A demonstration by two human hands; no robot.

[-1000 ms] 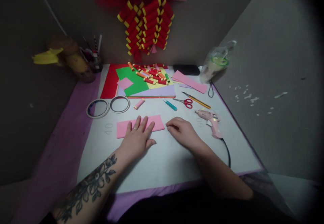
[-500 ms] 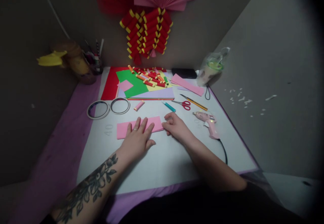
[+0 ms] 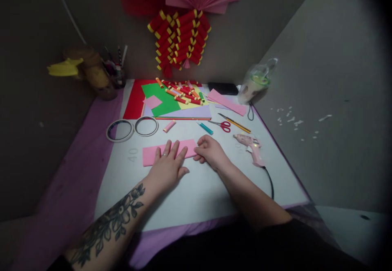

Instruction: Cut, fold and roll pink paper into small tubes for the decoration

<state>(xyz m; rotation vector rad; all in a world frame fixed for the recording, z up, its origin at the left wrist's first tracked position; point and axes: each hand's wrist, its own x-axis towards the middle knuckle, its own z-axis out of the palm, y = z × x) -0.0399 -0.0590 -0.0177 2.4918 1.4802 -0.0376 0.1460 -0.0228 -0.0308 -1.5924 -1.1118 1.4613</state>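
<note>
A folded strip of pink paper [image 3: 149, 156] lies flat on the white table covering, near its middle. Across it rests my left hand [image 3: 168, 163], fingers spread and pressing on the paper. My right hand [image 3: 210, 152] is at the paper's right end, thumb and fingers pinched together on that edge. Just beyond the paper is a small pink paper roll [image 3: 169, 126] with pale yellow ends. A teal cutter [image 3: 205, 128] and red-handled scissors [image 3: 225, 126] lie past my right hand.
Two tape rolls [image 3: 146, 126] sit at the left. A pink glue gun [image 3: 252, 146] with a black cord lies right, below a yellow pencil [image 3: 240, 125]. Coloured sheets [image 3: 165, 103] bearing several red paper rolls [image 3: 186, 93] are at the back, near a bagged drink cup [image 3: 257, 81].
My right hand has shifted slightly left and closed more tightly on the paper's right end. My left hand stays spread on the paper. The whole view has moved a little.
</note>
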